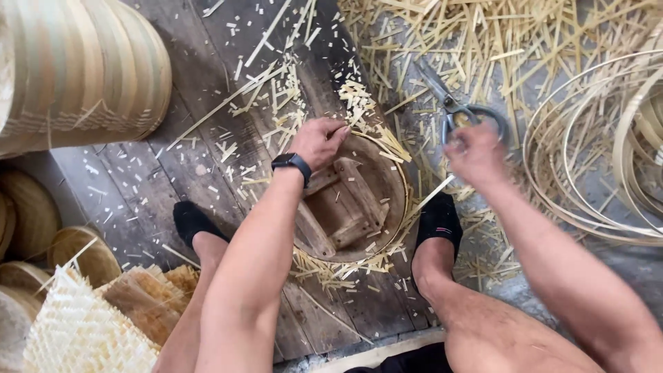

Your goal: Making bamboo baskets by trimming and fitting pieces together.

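Left hand (319,141), black smartwatch (291,161) at the wrist, pressed down on the far rim of a round, shallow bamboo hoop frame (397,181), fingers curled over its edge and grasping it. Right hand (475,153), blurred, closed around the looped handles of grey metal shears (452,109), blades pointed away over the floor. Inside the hoop frame, a small brown wooden block jig (349,204) of crossed pieces, resting on the dark plank floor (207,159). Hoop frame set between two feet in black socks (438,222), the right one touching its rim, the left one just beside it. Around all this, pale yellow bamboo offcuts and slivers (442,41), thickest beyond the shears. To the right, coiled thin bamboo strips (587,152) in large loose rings. At upper left, a big stack of finished bamboo steamer rings (83,69); at lower left, a pale woven bamboo mat (83,331) beside round woven lids (31,214).
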